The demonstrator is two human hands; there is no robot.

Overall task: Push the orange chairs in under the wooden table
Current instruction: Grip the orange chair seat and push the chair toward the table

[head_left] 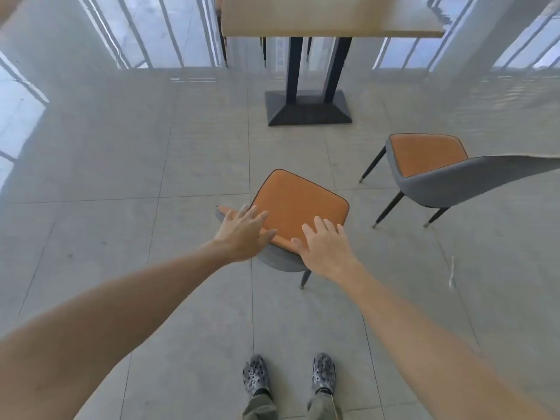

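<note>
The near orange chair is seen well short of the wooden counter, turned askew, with both open hands, left and right, laid flat on its backrest top, gripping nothing. It is best squared first, then pushed evenly past the second chair.

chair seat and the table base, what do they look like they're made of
The orange padded chair seat under both hands looks like leather or faux leather: smooth matte surface, dark piped edge, grey shell beneath; which of the two is unclear. The black pedestal table base looks like painted or powder-coated metal: flat, crisp-edged, sloped faces, dull sheen. The light wooden tabletop shows faint grain, possibly veneer or laminate.
</note>
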